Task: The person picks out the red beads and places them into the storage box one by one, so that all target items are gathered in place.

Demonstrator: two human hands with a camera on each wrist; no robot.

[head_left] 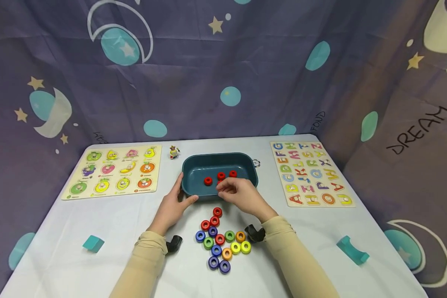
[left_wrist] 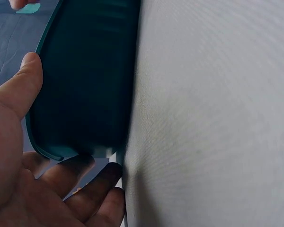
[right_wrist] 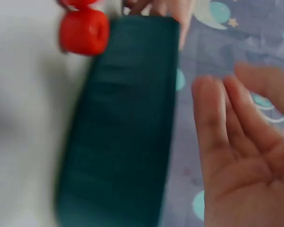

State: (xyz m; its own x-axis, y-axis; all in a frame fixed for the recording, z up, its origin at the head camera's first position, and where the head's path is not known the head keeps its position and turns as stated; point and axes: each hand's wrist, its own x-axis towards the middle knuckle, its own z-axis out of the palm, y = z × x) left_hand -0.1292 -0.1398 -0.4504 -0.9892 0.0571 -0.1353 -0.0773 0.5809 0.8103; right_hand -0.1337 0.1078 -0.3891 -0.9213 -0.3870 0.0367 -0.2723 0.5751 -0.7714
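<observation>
A dark teal tray (head_left: 197, 164) stands mid-table with several red rings (head_left: 221, 176) inside. My left hand (head_left: 172, 206) holds its near left corner, the thumb along the long near wall and the fingers round the short end. In the left wrist view, the tray's wall (left_wrist: 85, 80) lies between thumb and fingers. Over the near right part of the tray is my right hand (head_left: 242, 196), fingers loosely bent. The right wrist view shows nothing between its fingers (right_wrist: 210, 109). Several rings lie in front of the tray, among them a red ring (head_left: 217, 212), a blue ring (head_left: 200, 236) and a yellow ring (head_left: 246, 247).
At the left lies a fruit puzzle board (head_left: 111, 171), at the right a letter puzzle board (head_left: 313, 174). A small figurine (head_left: 174, 152) stands behind the tray's left end. A teal block (head_left: 93, 243) and a teal arched piece (head_left: 352, 250) lie toward the front corners.
</observation>
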